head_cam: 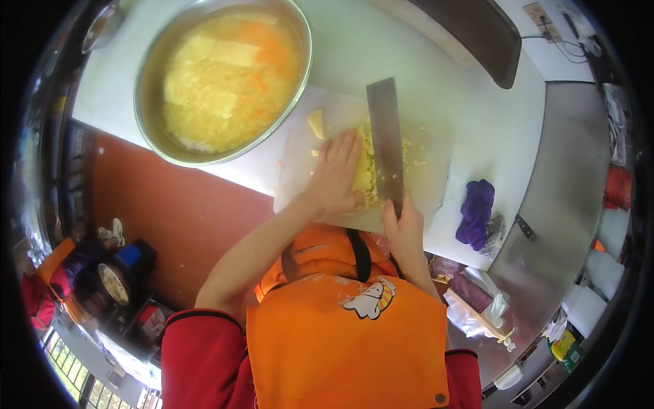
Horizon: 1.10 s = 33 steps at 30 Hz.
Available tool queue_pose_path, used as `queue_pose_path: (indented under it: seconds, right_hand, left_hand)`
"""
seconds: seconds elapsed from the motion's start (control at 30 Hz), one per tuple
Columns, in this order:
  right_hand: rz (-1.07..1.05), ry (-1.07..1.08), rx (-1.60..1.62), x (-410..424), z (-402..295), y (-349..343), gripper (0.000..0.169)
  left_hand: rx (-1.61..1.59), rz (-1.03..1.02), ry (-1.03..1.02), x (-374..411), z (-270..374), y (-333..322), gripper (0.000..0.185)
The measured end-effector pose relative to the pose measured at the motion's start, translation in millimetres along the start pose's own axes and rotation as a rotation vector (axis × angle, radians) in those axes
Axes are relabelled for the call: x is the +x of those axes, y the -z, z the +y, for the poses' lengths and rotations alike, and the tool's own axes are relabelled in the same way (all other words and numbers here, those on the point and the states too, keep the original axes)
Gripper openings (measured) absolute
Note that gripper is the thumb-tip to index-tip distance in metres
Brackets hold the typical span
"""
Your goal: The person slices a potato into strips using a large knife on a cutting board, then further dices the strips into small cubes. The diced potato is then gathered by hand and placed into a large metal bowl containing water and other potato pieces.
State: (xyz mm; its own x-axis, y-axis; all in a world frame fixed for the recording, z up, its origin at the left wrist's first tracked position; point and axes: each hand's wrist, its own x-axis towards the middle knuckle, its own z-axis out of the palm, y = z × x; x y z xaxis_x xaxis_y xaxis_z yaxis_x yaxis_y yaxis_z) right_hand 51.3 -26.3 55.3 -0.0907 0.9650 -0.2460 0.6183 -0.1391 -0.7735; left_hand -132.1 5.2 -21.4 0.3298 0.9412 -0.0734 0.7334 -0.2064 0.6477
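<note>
My right hand (406, 221) is closed around the handle of a cleaver (386, 138). Its broad dark blade stands along the right side of a pile of diced pale yellow vegetable (366, 171), possibly potato. From the left, my left hand (334, 174) lies over that pile, fingers stretched and thumb at its near end, steadying the pieces beside the blade. Part of the pile is hidden under the palm. Beneath both is a whitish cutting board (296, 174), with small bits scattered right of the blade. A larger pale wedge (316, 123) rests on the board beyond my left fingers.
A large steel basin (305, 76) holds yellow and orange pieces in liquid. A purple cloth (476, 212) and a dark-handled knife (524, 227) lie to the right. Behind them are a dark tray (475, 36) and a wall socket (539, 18). Another person (46, 286) is at the lower left.
</note>
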Motion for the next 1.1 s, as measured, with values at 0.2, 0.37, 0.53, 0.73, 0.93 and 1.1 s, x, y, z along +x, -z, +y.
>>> queue_pose_path:
  seconds: [0.2, 0.37, 0.53, 0.73, 0.93, 1.1]
  right_hand:
    - [-0.142, -0.152, 0.046, -40.1, -0.4, 11.6, 0.016]
    - [-0.162, -0.137, -0.01, -43.2, 6.7, 5.3, 0.021]
    - [-0.17, -0.119, -0.097, -25.1, 8.9, -12.8, 0.028]
    - [-0.062, -0.013, -0.156, 1.0, 30.3, -45.8, 0.029]
    - [-0.025, 0.015, 0.071, 17.7, 24.6, -33.9, 0.024]
    - [-0.098, -0.078, 0.036, -7.2, -9.5, 1.7, 0.022]
  left_hand:
    - [0.052, 0.078, -0.024, -8.1, -1.7, -12.3, 0.089]
    - [0.05, 0.07, 0.001, -8.1, 1.0, -14.1, 0.087]
    - [0.069, 0.068, 0.023, -8.8, -0.2, -17.3, 0.087]
    - [0.106, 0.076, 0.014, -7.1, -1.4, -18.3, 0.088]
    - [0.1, 0.042, 0.024, -9.9, 2.0, -7.5, 0.099]
    - [0.155, -0.048, 0.056, -23.4, 11.9, -1.0, 0.116]
